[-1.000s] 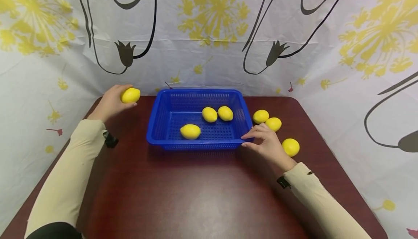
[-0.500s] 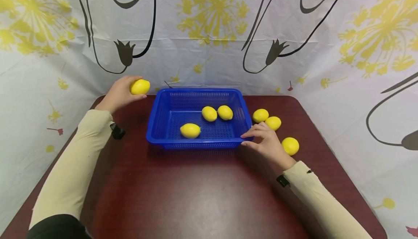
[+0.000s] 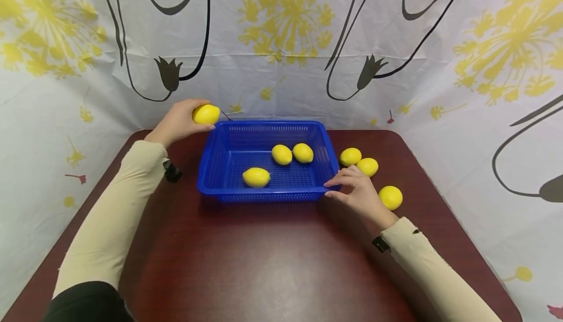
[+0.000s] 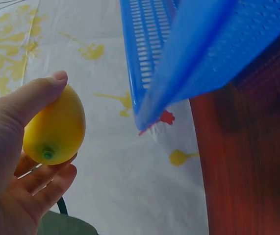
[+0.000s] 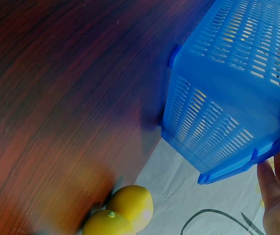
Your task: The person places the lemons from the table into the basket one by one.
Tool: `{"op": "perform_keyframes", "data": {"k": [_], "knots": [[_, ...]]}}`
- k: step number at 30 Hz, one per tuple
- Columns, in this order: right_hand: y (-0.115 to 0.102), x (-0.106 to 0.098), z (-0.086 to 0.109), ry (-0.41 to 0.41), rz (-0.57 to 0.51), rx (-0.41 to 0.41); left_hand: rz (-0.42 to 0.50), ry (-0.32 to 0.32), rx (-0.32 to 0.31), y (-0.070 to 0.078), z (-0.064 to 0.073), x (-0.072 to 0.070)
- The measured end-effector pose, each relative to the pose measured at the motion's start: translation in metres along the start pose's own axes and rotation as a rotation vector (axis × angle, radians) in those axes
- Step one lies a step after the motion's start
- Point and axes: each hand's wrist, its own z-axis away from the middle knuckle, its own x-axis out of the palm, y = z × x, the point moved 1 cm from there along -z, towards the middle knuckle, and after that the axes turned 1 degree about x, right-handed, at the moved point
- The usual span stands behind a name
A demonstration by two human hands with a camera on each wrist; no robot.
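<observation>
My left hand (image 3: 180, 120) grips a yellow lemon (image 3: 206, 115) between thumb and fingers, raised at the back left corner of a blue plastic basket (image 3: 264, 194). In the left wrist view the lemon (image 4: 56, 129) shows its greenish tip, and the basket's rim is off to its right. With thumb and fingers my right hand (image 3: 358, 192) pinches the basket's front right corner. Inside the basket lie three lemons: one near the front (image 3: 256, 177) and a pair (image 3: 282, 154) farther back on the right.
Three more lemons lie on the dark red wooden table (image 3: 272, 258) right of the basket: two close together (image 3: 351, 157) and one (image 3: 391, 198) beside my right wrist. A white patterned cloth (image 3: 281, 82) hangs behind and along both sides of the table.
My left hand has carried its lemon rightward and slightly up, from left of the basket to its back left corner. My right hand and the basket have stayed in place.
</observation>
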Motion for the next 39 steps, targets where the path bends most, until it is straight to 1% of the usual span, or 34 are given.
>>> {"op": "perform_keyframes", "data": {"k": [4,10,17,22,28,35,39], "knots": [[0.000,0.000,0.000,0.001,-0.008,0.014,0.024,-0.041,0.006,0.009,-0.008,0.003],[0.002,0.001,0.000,0.003,-0.006,0.005,0.060,-0.093,0.000,0.021,-0.019,0.009],[0.001,0.001,-0.001,0.001,-0.007,0.011,0.090,-0.122,0.008,0.032,-0.029,0.016],[0.000,0.001,-0.001,0.007,-0.004,0.003,0.114,-0.161,0.010,0.042,-0.037,0.020],[0.000,0.000,-0.001,0.001,-0.012,0.007,0.095,-0.196,0.044,0.053,-0.047,0.029],[0.002,0.001,-0.001,0.001,-0.004,-0.017,0.084,-0.258,0.055,0.063,-0.057,0.043],[0.002,0.001,-0.001,0.003,0.000,-0.027,0.096,-0.292,0.060,0.067,-0.059,0.050]]}}
